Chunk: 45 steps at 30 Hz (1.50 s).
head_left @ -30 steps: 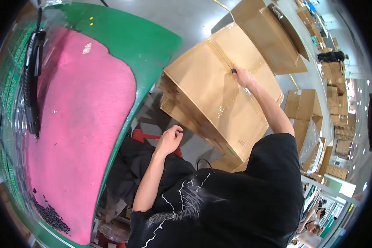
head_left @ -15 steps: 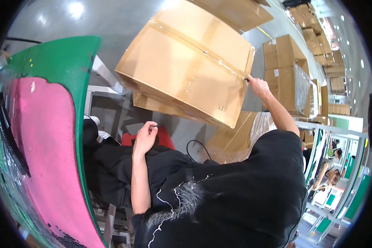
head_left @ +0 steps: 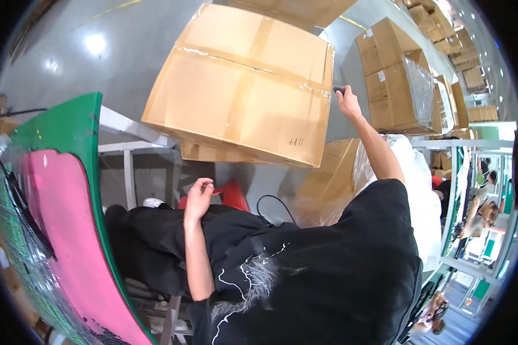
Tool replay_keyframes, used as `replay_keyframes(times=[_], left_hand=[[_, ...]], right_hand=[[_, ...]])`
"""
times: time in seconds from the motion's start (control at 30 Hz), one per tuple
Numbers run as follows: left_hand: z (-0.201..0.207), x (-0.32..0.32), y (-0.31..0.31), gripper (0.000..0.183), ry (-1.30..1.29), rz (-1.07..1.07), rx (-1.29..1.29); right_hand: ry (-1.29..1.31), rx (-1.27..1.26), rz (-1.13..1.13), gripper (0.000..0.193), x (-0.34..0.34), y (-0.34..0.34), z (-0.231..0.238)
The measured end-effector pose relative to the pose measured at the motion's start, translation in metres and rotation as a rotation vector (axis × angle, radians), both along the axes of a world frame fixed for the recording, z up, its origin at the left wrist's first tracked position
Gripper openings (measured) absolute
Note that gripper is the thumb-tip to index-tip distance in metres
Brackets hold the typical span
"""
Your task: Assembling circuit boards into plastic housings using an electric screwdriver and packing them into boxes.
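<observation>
A large brown cardboard box (head_left: 242, 98), taped along its seams, stands on another carton in front of me. My right hand (head_left: 347, 102) is raised at the box's upper right corner, fingers closed around a small dark object (head_left: 338, 90) that touches the edge. My left hand (head_left: 197, 199) rests on my lap in black trousers, fingers loosely curled and holding nothing. It lies beside a red seat part (head_left: 231, 194). A black cable (head_left: 273, 201) loops over my lap.
A pink mat (head_left: 57, 230) on a green-edged table (head_left: 89, 149) curves along the left. A white metal frame (head_left: 129, 149) stands behind it. Stacked cartons (head_left: 394, 75), some plastic-wrapped, fill the upper right. A clear plastic bag (head_left: 420, 190) and other people (head_left: 483, 213) are at the right.
My right hand slid from the box's top seam out to its upper right corner. My view swung so the box looms larger and the pink mat moved left. The left hand stayed on my lap.
</observation>
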<state>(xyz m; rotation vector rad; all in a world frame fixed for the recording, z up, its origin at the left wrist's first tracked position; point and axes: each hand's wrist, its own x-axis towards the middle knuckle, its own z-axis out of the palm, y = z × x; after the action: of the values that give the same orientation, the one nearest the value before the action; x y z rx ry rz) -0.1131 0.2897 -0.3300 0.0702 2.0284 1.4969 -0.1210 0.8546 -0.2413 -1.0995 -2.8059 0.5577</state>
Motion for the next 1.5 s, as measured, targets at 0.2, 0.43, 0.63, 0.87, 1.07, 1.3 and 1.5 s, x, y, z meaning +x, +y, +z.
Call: replay_keyframes(times=[0.2, 0.43, 0.63, 0.87, 1.07, 1.3, 1.5], left_hand=[[0.009, 0.000, 0.019, 0.017, -0.023, -0.099, -0.047], [0.029, -0.002, 0.020, 0.019, 0.033, -0.111, -0.060], [0.053, 0.003, 0.024, 0.023, 0.091, -0.079, -0.045], [0.053, 0.017, 0.019, 0.023, 0.131, -0.096, -0.097], [0.068, 0.010, 0.020, 0.024, -0.001, -0.097, -0.066], [0.049, -0.001, 0.027, 0.026, 0.036, -0.025, -0.020], [0.040, 0.004, 0.033, 0.026, 0.071, -0.035, 0.014]], right_hand=[[-0.068, 0.048, -0.199, 0.039, -0.008, 0.010, -0.016], [-0.014, 0.081, -0.028, 0.034, -0.010, 0.004, -0.008], [-0.208, 0.015, -0.017, 0.041, -0.033, -0.029, 0.007], [-0.404, -0.171, 0.376, 0.045, -0.052, -0.088, 0.054], [-0.095, 0.040, 0.411, 0.049, -0.212, -0.167, 0.012], [0.329, -0.208, 0.524, 0.038, -0.357, -0.309, -0.022], [0.265, -0.104, 0.442, 0.036, -0.388, -0.329, -0.056]])
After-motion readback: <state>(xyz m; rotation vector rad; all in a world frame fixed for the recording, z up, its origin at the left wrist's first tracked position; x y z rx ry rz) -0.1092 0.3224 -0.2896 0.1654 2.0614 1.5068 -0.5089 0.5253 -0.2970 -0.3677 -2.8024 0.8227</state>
